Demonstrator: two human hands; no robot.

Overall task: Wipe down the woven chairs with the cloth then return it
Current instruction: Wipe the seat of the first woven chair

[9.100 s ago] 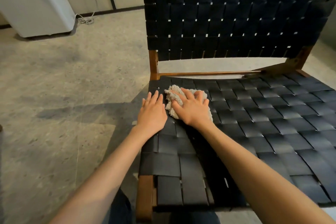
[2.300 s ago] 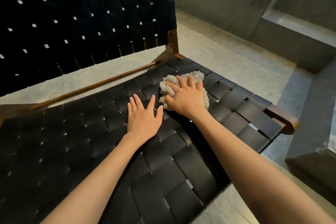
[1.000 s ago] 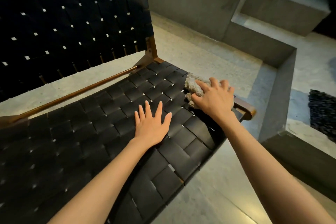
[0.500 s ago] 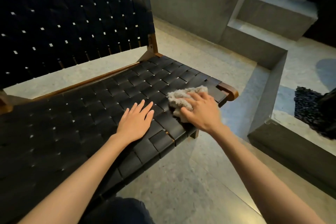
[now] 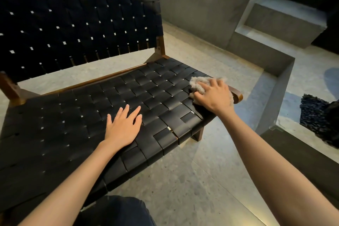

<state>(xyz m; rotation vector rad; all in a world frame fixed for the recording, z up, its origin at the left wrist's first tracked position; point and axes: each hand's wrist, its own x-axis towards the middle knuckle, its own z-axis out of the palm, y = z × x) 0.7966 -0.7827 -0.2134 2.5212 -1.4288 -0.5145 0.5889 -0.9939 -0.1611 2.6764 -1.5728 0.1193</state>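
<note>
A black woven chair with a brown wooden frame fills the left of the view, its seat [image 5: 77, 115] wide and low. A fluffy beige cloth [image 5: 199, 82] lies at the seat's right front corner beside the wooden rail end [image 5: 237, 94]. My right hand [image 5: 213, 95] presses flat on the cloth with fingers spread, covering most of it. My left hand [image 5: 124, 124] rests palm down on the weave near the seat's front edge, fingers straight, holding nothing.
The woven backrest [image 5: 78, 18] rises at the back left. Grey concrete steps [image 5: 271, 24] stand to the right, and a dark knitted bundle [image 5: 319, 115] lies at the right edge. Speckled stone floor [image 5: 192, 180] spreads in front of the chair. My dark trouser knee [image 5: 113, 211] shows below.
My right hand has slid the cloth outward to the seat's right corner by the rail end. My left hand stays flat on the seat with its fingers a little more spread.
</note>
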